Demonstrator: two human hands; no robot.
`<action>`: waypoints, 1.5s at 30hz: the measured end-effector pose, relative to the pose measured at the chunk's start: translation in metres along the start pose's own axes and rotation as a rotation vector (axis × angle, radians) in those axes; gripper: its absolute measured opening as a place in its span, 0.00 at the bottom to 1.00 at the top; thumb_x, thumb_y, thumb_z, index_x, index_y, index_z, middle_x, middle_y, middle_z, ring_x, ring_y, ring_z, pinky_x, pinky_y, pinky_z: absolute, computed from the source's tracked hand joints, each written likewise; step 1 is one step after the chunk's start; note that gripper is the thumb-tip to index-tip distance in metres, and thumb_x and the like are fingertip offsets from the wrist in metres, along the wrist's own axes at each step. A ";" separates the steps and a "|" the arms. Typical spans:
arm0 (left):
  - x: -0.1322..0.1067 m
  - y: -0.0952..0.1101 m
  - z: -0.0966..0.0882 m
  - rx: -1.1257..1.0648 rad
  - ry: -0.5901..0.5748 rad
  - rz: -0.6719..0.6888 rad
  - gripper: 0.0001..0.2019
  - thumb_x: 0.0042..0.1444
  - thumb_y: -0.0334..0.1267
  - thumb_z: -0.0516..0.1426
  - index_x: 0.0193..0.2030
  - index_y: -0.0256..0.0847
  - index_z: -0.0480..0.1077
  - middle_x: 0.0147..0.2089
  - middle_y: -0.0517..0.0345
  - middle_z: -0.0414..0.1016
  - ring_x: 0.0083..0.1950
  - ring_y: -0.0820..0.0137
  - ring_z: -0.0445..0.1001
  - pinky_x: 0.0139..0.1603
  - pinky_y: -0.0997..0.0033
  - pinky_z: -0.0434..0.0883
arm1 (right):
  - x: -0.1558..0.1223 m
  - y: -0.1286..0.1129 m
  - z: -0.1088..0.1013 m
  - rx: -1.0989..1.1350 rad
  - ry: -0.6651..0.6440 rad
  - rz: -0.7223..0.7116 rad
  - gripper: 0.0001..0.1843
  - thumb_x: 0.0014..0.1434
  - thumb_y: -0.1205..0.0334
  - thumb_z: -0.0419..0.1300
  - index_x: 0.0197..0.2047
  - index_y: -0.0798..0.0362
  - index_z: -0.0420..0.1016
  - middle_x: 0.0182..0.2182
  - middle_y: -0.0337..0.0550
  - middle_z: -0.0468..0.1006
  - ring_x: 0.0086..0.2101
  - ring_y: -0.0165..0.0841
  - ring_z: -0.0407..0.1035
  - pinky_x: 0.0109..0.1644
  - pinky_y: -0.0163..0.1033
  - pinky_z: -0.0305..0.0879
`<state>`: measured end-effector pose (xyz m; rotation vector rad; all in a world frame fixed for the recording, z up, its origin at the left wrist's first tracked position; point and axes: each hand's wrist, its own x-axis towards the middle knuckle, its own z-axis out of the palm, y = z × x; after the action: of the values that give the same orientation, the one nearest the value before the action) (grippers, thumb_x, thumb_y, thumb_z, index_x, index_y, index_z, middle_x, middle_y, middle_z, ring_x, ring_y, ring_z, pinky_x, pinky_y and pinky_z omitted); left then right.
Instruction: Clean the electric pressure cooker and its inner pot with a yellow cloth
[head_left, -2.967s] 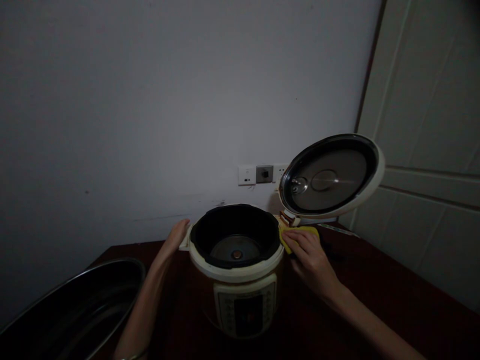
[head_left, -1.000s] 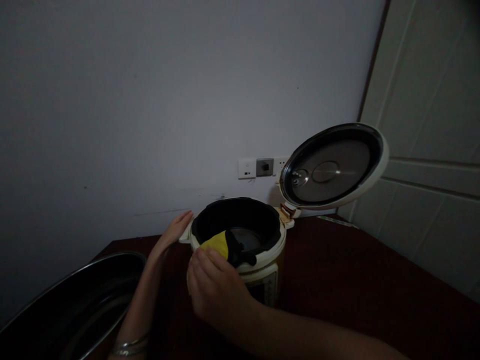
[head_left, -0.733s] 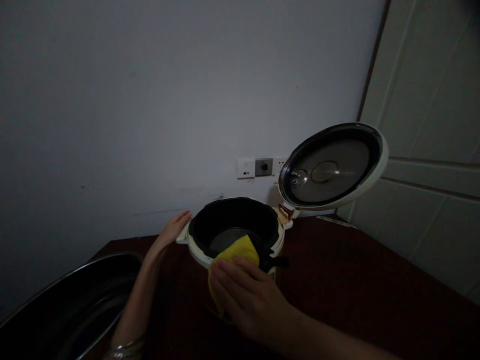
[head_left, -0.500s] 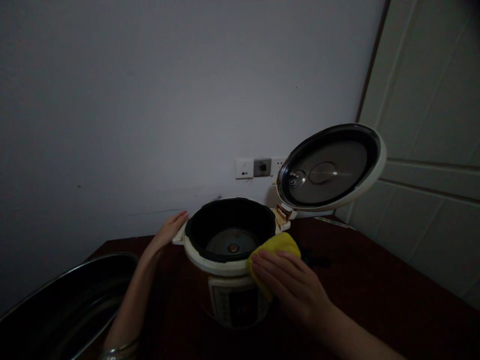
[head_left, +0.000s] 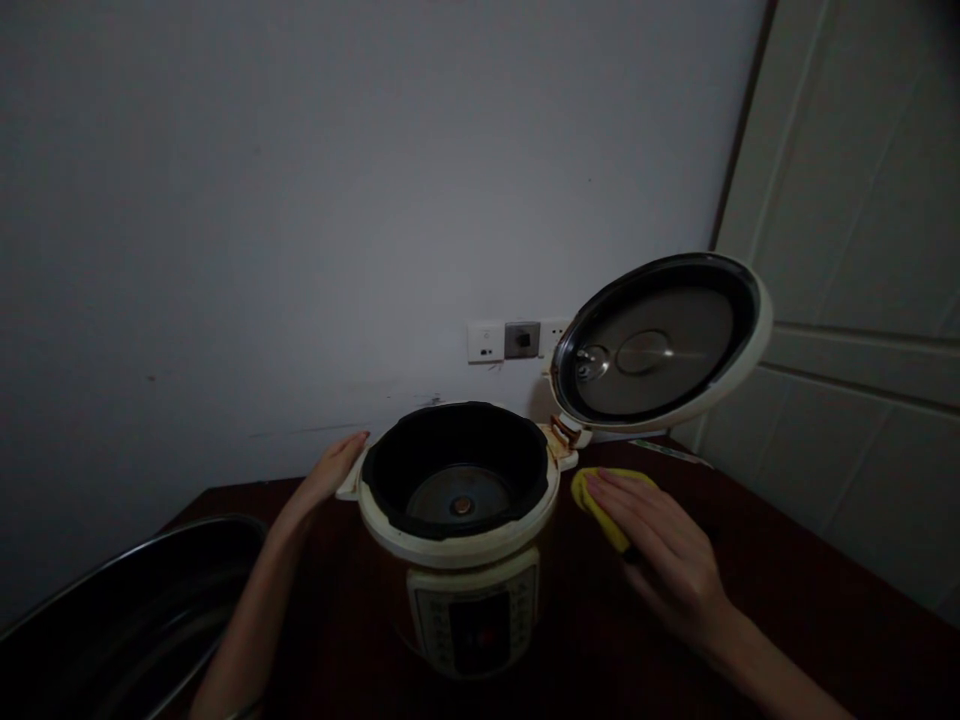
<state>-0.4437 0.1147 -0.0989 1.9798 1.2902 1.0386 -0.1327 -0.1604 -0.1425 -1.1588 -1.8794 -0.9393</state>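
Observation:
A cream electric cooker stands on a dark wooden table. Its hinged lid is swung up to the right, showing the shiny inner plate. The dark inner well holds no pot, and the heating plate shows at the bottom. My left hand rests on the cooker's left handle with fingers stretched out. My right hand lies to the right of the cooker, just below the hinge, fingers pressed flat on a yellow cloth.
A large dark metal basin sits at the left front of the table. White wall sockets are mounted on the wall behind the cooker. A pale panelled door stands at the right.
My right hand has drawn the yellow cloth along the cooker's front rim from left to right, and it is now off the rim, beside the hinge. My left hand stays on the left handle.

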 end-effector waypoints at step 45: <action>-0.005 -0.005 -0.006 0.476 -0.045 -0.108 0.22 0.61 0.42 0.42 0.25 0.35 0.71 0.31 0.43 0.76 0.35 0.62 0.73 0.36 0.67 0.63 | 0.242 0.008 0.239 0.501 -0.795 -0.097 0.20 0.51 0.82 0.54 0.46 0.64 0.75 0.42 0.54 0.79 0.41 0.35 0.72 0.46 0.34 0.61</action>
<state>-0.4521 0.1121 -0.1008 2.2220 1.7192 0.6713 -0.2532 0.1421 -0.0456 -1.2139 -2.6015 0.0198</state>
